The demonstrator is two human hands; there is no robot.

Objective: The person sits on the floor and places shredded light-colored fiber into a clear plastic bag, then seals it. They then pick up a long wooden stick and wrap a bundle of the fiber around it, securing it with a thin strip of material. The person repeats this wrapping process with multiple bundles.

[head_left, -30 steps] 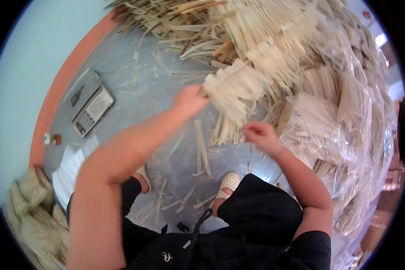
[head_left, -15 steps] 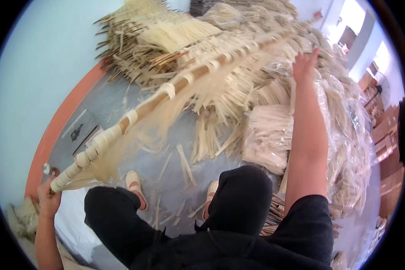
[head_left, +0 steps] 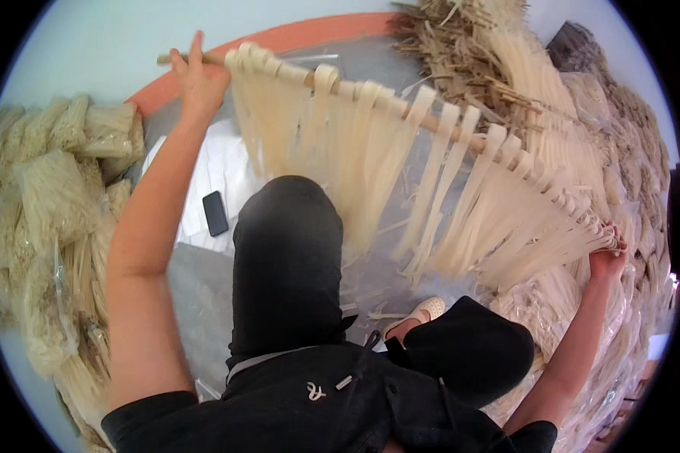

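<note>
A pale blue wall (head_left: 91, 45) meets the grey concrete floor (head_left: 196, 294) along a curved orange skirting band (head_left: 310, 34). Bagged bundles of pale dried noodles (head_left: 45, 219) pile up on the left — more heaps (head_left: 627, 151) rise on the right. A white sheet (head_left: 211, 170) lies on the floor, a black phone (head_left: 215, 213) on it; daylight is bright and even.

A black phone (head_left: 215, 213) lies on white sheets (head_left: 204, 181) spread over the grey floor (head_left: 196, 294). Bagged noodle bundles (head_left: 45, 219) are heaped along the floor's left edge.

We stretch both arms wide: left hand (head_left: 196, 75) clenched at eleven o'clock, right hand (head_left: 608, 257) clenched at three o'clock.
</note>
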